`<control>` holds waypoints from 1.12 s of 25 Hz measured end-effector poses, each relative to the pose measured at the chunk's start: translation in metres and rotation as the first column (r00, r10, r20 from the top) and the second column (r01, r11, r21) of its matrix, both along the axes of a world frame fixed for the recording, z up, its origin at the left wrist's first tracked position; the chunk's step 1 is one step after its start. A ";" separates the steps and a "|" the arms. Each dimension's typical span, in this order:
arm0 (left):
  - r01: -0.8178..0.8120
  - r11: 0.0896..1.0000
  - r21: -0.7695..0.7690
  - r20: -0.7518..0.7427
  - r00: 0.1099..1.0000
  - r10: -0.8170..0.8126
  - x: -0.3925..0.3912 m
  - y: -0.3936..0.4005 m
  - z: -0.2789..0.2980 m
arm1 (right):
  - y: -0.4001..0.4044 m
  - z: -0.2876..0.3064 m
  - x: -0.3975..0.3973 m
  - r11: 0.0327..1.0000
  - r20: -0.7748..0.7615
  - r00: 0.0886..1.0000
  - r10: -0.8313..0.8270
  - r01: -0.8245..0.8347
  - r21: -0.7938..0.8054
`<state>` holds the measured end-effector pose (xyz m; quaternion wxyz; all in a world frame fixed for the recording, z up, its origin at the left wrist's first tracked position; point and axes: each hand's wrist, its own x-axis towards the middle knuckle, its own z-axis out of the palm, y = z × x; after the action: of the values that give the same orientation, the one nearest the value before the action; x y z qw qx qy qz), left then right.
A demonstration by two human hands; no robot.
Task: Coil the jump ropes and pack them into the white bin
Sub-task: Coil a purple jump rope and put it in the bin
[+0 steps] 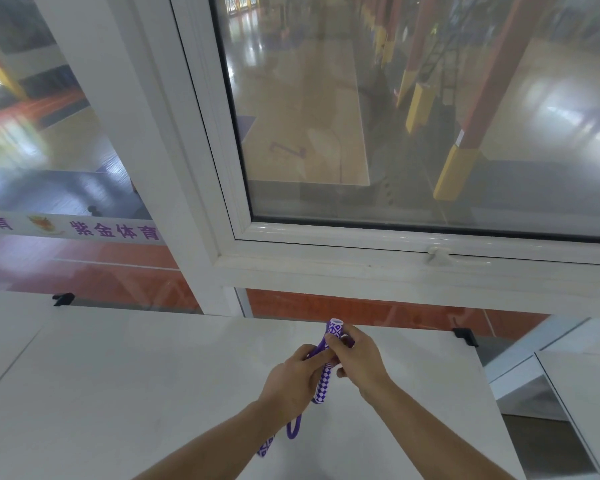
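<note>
Now both hands, left hand (293, 379) and right hand (355, 358), pinch the jump rope (323, 379) low in the frame; its cord looks soft and floppy, so hold the hard handles.

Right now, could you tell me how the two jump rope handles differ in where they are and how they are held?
The upper handle is between both hands, above the white table; the right hand grips its top and the left hand covers its middle. The lower handle hangs below the left wrist, in neither hand's grip. The upper handle stands nearly upright; the lower one is tilted and partly hidden by the forearm. Both share a purple and white pattern and the purple cord.
</note>
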<state>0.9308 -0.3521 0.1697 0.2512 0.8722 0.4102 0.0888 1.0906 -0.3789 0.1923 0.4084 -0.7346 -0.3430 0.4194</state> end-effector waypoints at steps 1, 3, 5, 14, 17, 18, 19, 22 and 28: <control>-0.007 1.000 -0.009 0.005 1.000 0.007 -0.001 0.000 0.000 | 0.002 0.000 0.004 1.000 0.016 1.000 0.004 -0.004 -0.003; -0.058 0.997 -0.048 0.010 0.998 0.059 -0.004 -0.001 -0.002 | 0.004 0.003 0.013 1.000 0.115 0.993 0.002 -0.001 -0.015; -0.065 0.997 -0.045 -0.108 0.992 0.059 -0.006 -0.003 -0.005 | 0.005 0.007 0.019 1.000 0.326 0.945 -0.003 -0.005 0.024; -0.524 0.465 -0.713 -0.016 0.676 0.737 -0.013 0.030 -0.016 | -0.024 0.027 -0.009 0.968 0.288 0.957 0.045 -0.113 0.223; -0.386 0.242 -0.890 0.046 0.453 0.891 -0.016 0.047 -0.016 | -0.032 0.027 -0.021 0.972 0.272 0.954 0.123 -0.171 0.161; -0.323 0.218 -0.921 0.079 0.393 0.916 -0.018 0.049 -0.014 | -0.034 0.027 -0.026 0.971 0.260 0.952 0.161 -0.200 0.133; -0.265 0.200 -0.943 0.104 0.335 0.936 -0.020 0.050 -0.011 | -0.035 0.025 -0.030 0.970 0.233 0.952 0.200 -0.226 0.088; -0.164 0.200 -0.966 0.160 0.229 0.960 -0.025 0.052 -0.005 | -0.037 0.022 -0.042 0.926 -0.055 0.928 0.369 -0.372 -0.060; -0.306 0.436 -0.847 0.325 0.352 0.878 -0.028 0.042 0.001 | -0.030 0.023 -0.065 0.860 -0.164 0.878 0.450 -0.475 -0.186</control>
<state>0.9025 -0.3096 0.1712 0.6249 0.3603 0.5811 0.3768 1.0259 -0.4086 0.2156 0.2305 -0.6459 -0.4365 0.5823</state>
